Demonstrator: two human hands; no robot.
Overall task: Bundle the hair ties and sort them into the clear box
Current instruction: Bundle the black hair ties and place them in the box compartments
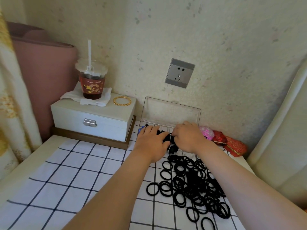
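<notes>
Hair ties (191, 183), loose black loops, lie heaped on the checked cloth (74, 171) nearest me, just right of my forearms. Past them sits the clear box (181, 152), its long side running left to right along the wall, its lid (171, 112) tipped up and leaning back on the wallpaper. My left hand (152, 141) lies flat, fingers straight, on a black bundle (167, 138) in the box. My right hand (187, 136) curls its fingers down beside it; whether it pinches anything I cannot tell.
</notes>
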